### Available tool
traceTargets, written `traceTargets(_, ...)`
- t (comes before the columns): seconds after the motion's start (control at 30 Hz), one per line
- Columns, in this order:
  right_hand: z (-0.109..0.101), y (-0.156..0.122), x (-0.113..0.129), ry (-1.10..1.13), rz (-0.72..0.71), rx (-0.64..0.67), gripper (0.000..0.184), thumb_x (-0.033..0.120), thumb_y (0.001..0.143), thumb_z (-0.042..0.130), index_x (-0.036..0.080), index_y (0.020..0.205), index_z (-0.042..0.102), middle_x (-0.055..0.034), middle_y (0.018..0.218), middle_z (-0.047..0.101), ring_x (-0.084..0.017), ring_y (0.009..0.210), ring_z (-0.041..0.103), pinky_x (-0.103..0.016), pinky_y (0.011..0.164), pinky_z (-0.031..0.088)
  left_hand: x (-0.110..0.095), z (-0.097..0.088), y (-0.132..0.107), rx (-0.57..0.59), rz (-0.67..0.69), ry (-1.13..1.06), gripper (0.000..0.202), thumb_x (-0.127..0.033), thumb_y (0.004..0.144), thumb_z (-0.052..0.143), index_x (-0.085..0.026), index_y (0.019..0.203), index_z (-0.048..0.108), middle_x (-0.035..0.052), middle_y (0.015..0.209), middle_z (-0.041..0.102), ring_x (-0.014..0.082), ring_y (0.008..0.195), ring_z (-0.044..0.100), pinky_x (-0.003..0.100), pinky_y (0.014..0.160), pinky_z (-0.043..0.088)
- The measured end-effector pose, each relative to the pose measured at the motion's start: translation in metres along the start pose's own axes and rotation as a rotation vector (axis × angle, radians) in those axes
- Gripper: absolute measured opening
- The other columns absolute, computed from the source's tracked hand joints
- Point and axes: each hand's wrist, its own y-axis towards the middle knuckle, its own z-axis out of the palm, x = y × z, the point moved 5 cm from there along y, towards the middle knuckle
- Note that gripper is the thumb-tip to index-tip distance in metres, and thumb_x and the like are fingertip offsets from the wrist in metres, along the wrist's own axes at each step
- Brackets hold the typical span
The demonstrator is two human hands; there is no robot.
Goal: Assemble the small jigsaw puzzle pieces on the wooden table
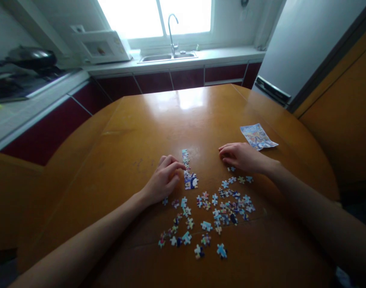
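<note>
On the bench (135, 132), the left grip (164, 179), loosely spread and seemingly empty, had a fingertip at the joined strip (190, 181), where light pressure seemed best. Loose pieces (227, 209) lay nearer the body; whether the curled right grip (237, 155) held one, I couldn't tell.

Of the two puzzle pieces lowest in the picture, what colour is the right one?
That puzzle piece is mostly light blue; head view.
</note>
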Motion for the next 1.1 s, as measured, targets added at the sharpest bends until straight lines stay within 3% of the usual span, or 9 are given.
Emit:
traceTargets(0.17,0.002,-0.001,0.005,-0.057,0.043,-0.037,0.015,0.023,0.09,0.058,0.023,0.092,0.074,-0.0048,0.111,0.073,-0.022,0.095,0.067,-0.033,0.084,0.049,-0.001,0.0,0.0,-0.007,0.007,0.0,0.027,-0.009,0.088,0.046,-0.021,0.102,0.065,0.005,0.099,0.054,0.0222,0.101,0.047,0.04,0.092,0.043)
traceTargets(0.33,0.011,-0.012,0.054,-0.056,-0.009,-0.203,0.019,0.018,0.094,0.054,0.021,0.095,0.073,-0.0084,0.109,0.071,-0.021,0.096,0.064,-0.034,0.085,0.049,-0.002,0.001,0.0,-0.012,-0.004,-0.003,0.028,-0.008,0.088,0.047,-0.022,0.102,0.067,0.0047,0.098,0.054,0.022,0.1,0.047,0.04,0.092,0.043)
traceTargets(0.43,0.025,-0.019,0.085,0.019,-0.13,-0.138,0.021,0.018,0.097,0.053,0.021,0.09,0.072,-0.0068,0.096,0.069,-0.019,0.089,0.061,-0.031,0.079,0.048,-0.002,0.001,0.0,-0.017,-0.007,-0.002,0.029,-0.008,0.088,0.047,-0.022,0.102,0.067,0.0044,0.098,0.054,0.022,0.101,0.047,0.04,0.093,0.043)
traceTargets(0.53,0.038,-0.022,0.099,0.007,-0.233,-0.035,0.018,0.016,0.096,0.056,0.021,0.092,0.073,-0.0063,0.095,0.068,-0.018,0.086,0.059,-0.029,0.074,0.046,-0.002,0.0,0.0,-0.025,0.0,-0.006,0.028,-0.008,0.088,0.047,-0.022,0.101,0.067,0.0042,0.098,0.054,0.0218,0.101,0.047,0.039,0.092,0.043)
traceTargets(0.7,0.042,-0.018,0.09,-0.043,-0.246,0.079,0.013,0.015,0.09,0.065,0.023,0.085,0.073,-0.0045,0.092,0.068,-0.017,0.083,0.059,-0.029,0.072,0.044,-0.002,0.0,0.0,-0.017,-0.003,-0.005,0.027,-0.007,0.088,0.048,-0.021,0.1,0.067,0.0045,0.098,0.054,0.0219,0.1,0.047,0.039,0.092,0.043)
traceTargets(0.97,0.009,-0.01,0.031,-0.111,-0.003,-0.035,0.02,0.015,0.092,0.059,0.024,0.099,0.075,-0.0057,0.101,0.072,-0.02,0.091,0.066,-0.032,0.078,0.048,0.0,0.001,0.0,-0.011,0.013,-0.017,0.026,-0.009,0.09,0.046,-0.022,0.1,0.067,0.0049,0.098,0.054,0.0221,0.1,0.047,0.04,0.09,0.044)
traceTargets(1.1,0.005,-0.012,0.027,-0.088,0.025,0.006,0.02,0.014,0.09,0.061,0.023,0.098,0.076,-0.0047,0.102,0.073,-0.018,0.086,0.066,-0.029,0.075,0.047,0.001,0.001,0.0,-0.01,0.008,-0.012,0.025,-0.011,0.09,0.046,-0.022,0.098,0.067,0.005,0.098,0.054,0.0221,0.1,0.047,0.039,0.089,0.045)
